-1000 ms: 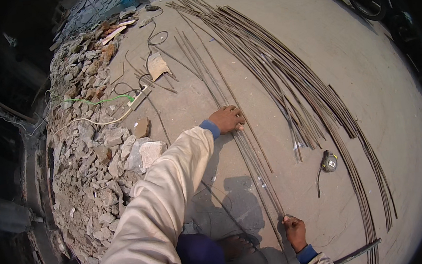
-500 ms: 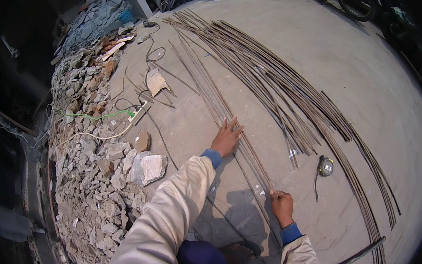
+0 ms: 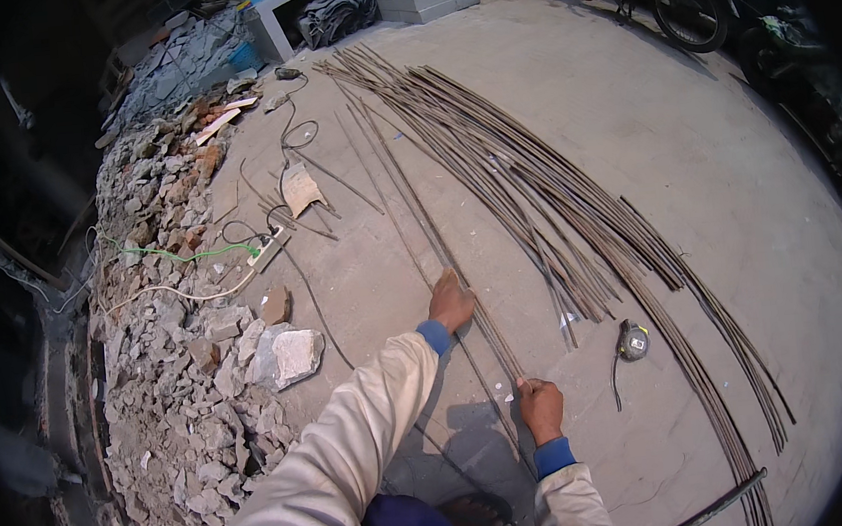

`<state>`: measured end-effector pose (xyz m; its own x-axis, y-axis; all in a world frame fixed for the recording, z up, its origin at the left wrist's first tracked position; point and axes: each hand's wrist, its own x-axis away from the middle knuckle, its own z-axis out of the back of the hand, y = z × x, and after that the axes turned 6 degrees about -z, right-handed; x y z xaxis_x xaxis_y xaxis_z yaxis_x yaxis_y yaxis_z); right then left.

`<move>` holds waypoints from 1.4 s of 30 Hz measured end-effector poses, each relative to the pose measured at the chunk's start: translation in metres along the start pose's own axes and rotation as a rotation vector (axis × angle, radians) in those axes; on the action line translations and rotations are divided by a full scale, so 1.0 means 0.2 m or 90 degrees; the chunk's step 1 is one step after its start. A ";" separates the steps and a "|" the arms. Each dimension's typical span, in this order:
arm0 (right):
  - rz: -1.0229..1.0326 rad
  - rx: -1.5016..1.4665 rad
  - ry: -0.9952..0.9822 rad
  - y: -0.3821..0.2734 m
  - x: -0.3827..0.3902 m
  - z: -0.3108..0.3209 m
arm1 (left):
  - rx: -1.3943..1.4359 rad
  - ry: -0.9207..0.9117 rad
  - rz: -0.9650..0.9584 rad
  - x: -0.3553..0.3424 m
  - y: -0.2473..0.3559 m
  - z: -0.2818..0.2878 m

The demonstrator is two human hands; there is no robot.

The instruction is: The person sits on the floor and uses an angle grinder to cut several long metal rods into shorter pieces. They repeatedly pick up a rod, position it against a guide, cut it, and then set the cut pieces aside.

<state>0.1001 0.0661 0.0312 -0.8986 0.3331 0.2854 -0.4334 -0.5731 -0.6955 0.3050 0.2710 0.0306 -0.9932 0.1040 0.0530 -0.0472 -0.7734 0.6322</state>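
Observation:
Several thin brown steel rods (image 3: pixel 488 329) lie lengthwise on the concrete floor in front of me, close together. My left hand (image 3: pixel 452 303) is closed around them partway along, fingers curled and thumb on top. Nearer to me, my right hand (image 3: pixel 542 409) grips their near ends between thumb and fingers. Another rod (image 3: pixel 484 381) runs apart from these, just to their left, and passes below my left wrist. To the right spreads a large bundle of steel rods (image 3: pixel 534 185). A tape measure (image 3: pixel 633 341) rests on the floor to the right of my right hand.
Broken concrete rubble (image 3: pixel 188 404) fills the left side, with a large chunk (image 3: pixel 297 356) at its edge. A power strip (image 3: pixel 270 248) with cables lies beside it, near a cardboard piece (image 3: pixel 301 189). A dark bar (image 3: pixel 713 506) crosses rods at lower right. A motorcycle (image 3: pixel 690 14) stands far right.
My left hand has gone from spread fingers lying on the rods to a closed grip around them. The rods under my hands have drawn closer together. My right hand keeps its grip.

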 end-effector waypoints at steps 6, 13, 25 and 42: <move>0.025 -0.017 0.043 -0.05 0.10 -0.08 | 0.049 0.129 -0.010 0.06 0.02 -0.04; -0.001 0.030 -0.005 -0.11 0.09 -0.16 | 0.045 -0.020 0.042 0.04 -0.16 0.11; 0.004 -0.108 -0.055 0.02 -0.06 -0.15 | 0.035 0.018 -0.014 -0.01 -0.16 0.03; 0.139 0.164 -0.050 0.52 0.70 0.62 | -0.116 -0.225 -0.581 0.71 0.28 -0.39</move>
<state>-0.0792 -0.0403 0.0806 -0.9701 0.1287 0.2058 -0.2246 -0.7975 -0.5599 0.1535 0.1939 0.0121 -0.4802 0.8644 -0.1490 -0.8226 -0.3847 0.4188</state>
